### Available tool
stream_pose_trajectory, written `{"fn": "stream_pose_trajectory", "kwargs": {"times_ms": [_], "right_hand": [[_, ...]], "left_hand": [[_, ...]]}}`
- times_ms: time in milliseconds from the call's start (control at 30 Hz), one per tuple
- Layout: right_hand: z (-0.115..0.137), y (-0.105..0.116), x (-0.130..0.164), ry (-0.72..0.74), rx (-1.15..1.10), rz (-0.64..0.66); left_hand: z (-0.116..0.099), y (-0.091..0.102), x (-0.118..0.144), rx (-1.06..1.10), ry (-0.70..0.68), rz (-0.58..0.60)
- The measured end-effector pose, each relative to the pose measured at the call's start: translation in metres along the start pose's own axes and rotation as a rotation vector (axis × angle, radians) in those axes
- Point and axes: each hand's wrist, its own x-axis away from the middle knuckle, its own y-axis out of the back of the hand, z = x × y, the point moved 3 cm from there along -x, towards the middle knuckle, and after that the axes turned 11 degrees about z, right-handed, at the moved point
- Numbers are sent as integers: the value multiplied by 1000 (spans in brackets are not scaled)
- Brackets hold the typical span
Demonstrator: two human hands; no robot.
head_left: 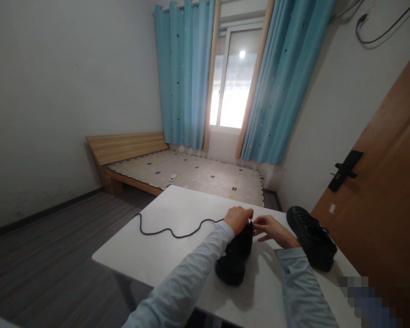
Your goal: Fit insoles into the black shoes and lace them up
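Black shoe (234,259) sits on the white table, heel end toward me, toe end pointing away, right between my hands. It's matte black and sits flat on its sole. A long black lace (172,230) runs out from the top of the shoe and snakes left across the table in loose curves, ending near the left edge.

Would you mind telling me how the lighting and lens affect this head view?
Head view: the window is blown out and backlights the room; the black shoe under both hands loses detail; walls and door bow from wide-angle distortion; a pixelated patch sits bottom right.
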Motion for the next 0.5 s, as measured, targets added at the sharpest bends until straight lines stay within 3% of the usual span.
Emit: {"fn": "stream_pose_trajectory", "kwargs": {"times_ms": [333, 500], "right_hand": [[-3, 2, -2, 52, 71, 33], [-6, 6, -2, 68, 93, 26]], "left_hand": [[1, 0, 1, 33, -21, 20], [9, 6, 6, 225, -79, -6]]}}
